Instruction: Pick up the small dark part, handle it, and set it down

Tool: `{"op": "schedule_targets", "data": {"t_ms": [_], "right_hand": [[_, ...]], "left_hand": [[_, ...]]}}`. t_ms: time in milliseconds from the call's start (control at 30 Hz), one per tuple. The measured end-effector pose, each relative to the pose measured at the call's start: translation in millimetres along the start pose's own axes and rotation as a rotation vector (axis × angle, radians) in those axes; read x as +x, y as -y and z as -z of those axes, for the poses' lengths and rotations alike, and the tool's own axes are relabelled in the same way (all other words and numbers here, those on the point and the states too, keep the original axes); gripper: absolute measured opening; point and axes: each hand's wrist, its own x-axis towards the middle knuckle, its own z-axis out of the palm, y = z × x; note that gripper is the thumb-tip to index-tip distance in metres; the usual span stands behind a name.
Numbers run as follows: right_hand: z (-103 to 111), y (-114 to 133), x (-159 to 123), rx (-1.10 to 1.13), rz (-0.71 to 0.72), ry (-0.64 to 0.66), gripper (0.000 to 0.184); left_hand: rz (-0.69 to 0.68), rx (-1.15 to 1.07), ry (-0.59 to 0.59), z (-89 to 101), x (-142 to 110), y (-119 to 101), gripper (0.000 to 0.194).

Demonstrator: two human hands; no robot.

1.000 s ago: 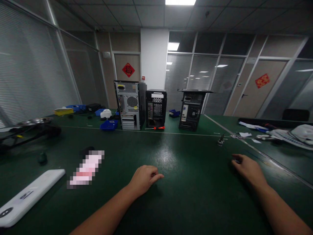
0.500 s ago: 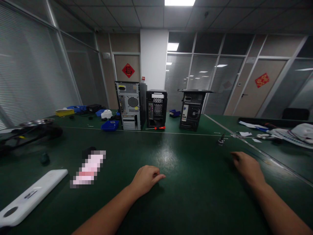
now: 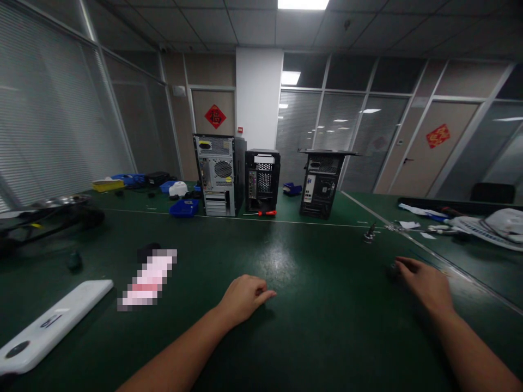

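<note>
On the green tabletop, my left hand rests with its fingers curled in. Its thumb points to the right, and nothing shows in its grip. Further right, my right hand is low over the table with thumb and fingers drawn together. At their tips is a small dark thing with a light glint, too blurred to name. Past that hand, a small metal part with a pointed top stands upright on a round base.
Three computer cases stand at the back, with a red-handled screwdriver before the middle one. A blue tray is to their left. A white flat handle-like piece lies front left. A white cap sits far right.
My right hand has shifted right and slightly nearer to me, and the small dark thing now shows at its fingertips. My left hand stays in place.
</note>
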Motion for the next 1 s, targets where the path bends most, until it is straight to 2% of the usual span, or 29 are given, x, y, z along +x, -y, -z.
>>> {"op": "schedule_targets", "data": {"t_ms": [200, 400, 567, 700, 767, 900, 1000], "right_hand": [[1, 6, -1, 0.026, 0.024, -0.008, 0.053], [7, 13, -5, 0.015, 0.099, 0.039, 0.049], [8, 14, -5, 0.025, 0.032, 0.07, 0.05], [5, 12, -2, 0.041, 0.055, 0.053, 0.045], [3, 10, -1, 0.086, 0.011, 0.071, 0.044], [-3, 8, 0, 0.253, -0.176, 0.135, 0.05], [-6, 6, 0, 0.331, -0.221, 0.145, 0.053]], "left_hand": [[-0.005, -0.011, -0.011, -1.7, -1, 2, 0.039], [-0.009, -0.01, -0.009, -2.6, 0, 2, 0.04], [-0.006, -0.012, 0.001, -0.7, -1, 1, 0.041], [-0.01, -0.014, 0.016, -0.3, -1, 1, 0.039], [-0.012, -0.009, 0.017, -0.6, 0, 1, 0.039], [-0.016, -0.002, 0.009, -1.2, 0, 1, 0.039], [-0.018, -0.007, 0.009, -1.3, 0, 1, 0.038]]}}
